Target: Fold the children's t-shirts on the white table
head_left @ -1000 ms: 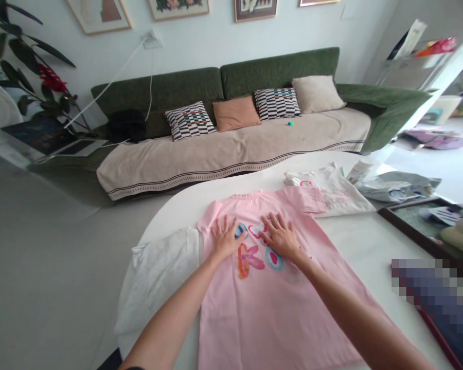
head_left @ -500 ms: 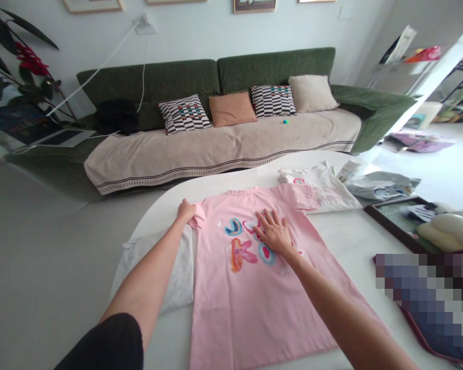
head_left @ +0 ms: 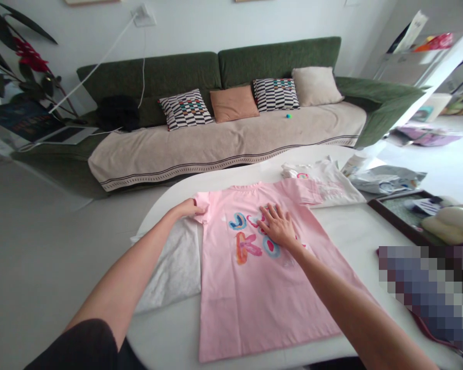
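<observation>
A pink T-shirt (head_left: 270,298) with painted-looking letters lies spread out on the white table (head_left: 170,334), its collar facing away from me. My left hand (head_left: 192,207) is closed on the edge of the left sleeve; the fingertips are partly hidden by the cloth. Flat on the printed chest rests my right hand (head_left: 280,226), fingers spread, covering some of the letters. A light grey folded garment (head_left: 173,272) lies to the left, partly beneath my left forearm. Beyond the right sleeve is a white folded garment (head_left: 337,190) with a small pink print.
Toward the right of the table are a plastic package (head_left: 389,180), a dark-framed tray (head_left: 389,218) with a pale cushiony object (head_left: 453,223), and a pixelated item (head_left: 428,298). Behind the table stands a green sofa (head_left: 185,72) with cushions and a beige cover (head_left: 231,139).
My left hand has shifted slightly right, with the sleeve edge between its fingers. My right hand stays flat on the print. The view has tilted slightly downward.
</observation>
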`<state>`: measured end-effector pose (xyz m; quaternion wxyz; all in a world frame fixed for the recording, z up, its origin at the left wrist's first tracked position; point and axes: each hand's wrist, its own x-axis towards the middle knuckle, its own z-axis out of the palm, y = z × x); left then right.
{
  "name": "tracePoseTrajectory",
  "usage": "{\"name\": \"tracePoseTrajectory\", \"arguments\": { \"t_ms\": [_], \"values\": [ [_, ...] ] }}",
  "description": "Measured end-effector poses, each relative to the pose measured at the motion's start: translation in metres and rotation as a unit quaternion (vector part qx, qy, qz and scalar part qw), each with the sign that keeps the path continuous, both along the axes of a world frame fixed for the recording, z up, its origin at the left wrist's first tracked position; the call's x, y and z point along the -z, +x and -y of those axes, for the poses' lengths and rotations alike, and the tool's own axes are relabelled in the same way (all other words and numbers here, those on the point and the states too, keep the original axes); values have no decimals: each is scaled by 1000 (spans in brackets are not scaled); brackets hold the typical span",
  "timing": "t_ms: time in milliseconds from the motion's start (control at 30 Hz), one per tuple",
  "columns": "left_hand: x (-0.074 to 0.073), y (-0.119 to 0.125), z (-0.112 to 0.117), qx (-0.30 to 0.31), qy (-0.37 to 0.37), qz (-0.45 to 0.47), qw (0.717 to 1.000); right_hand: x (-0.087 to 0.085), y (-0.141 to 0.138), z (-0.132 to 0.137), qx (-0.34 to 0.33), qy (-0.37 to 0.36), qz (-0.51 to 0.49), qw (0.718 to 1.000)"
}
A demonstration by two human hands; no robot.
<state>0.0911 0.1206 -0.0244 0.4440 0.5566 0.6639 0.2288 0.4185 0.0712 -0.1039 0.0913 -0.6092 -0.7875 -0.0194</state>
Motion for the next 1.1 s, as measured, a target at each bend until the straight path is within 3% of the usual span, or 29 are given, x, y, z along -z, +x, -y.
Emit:
{"name": "tracePoseTrajectory", "arguments": {
  "t_ms": [167, 300, 367, 433, 533, 567, 600, 700, 867, 1100],
  "values": [
    [4, -12, 10, -81, -41, 55, 994, -1, 0, 0, -2, -4, 5, 1000],
    [4, -33, 24, -112, -81, -60, 989, -2, -1, 1, -2, 2, 7, 1000],
    [4, -29, 31, -141, -29, -168, 975, -3, -1, 1, -1, 3, 6, 1000],
    [6, -8, 38, -122, 97, -281, 947, -3, -1, 2, -3, 2, 5, 1000],
    [21, 51, 50, 48, 244, -348, 904, -3, 0, 1, -4, -6, 7, 1000],
    [29, 72, 55, 108, 255, -343, 898, -3, 0, 1, -3, -10, 8, 1000],
    [37, 92, 60, 132, 250, -343, 896, -3, 0, 1, -1, -15, 8, 1000],
    [60, 131, 71, 134, 207, -354, 902, -2, -1, 0, 5, -24, 8, 1000],
    [74, 130, 74, 94, 200, -382, 897, 2, 6, -4, -17, -31, 0, 999],
    [69, 123, 70, 95, 198, -401, 889, 2, 68, -11, 7, -37, 9, 999]
  ]
}}
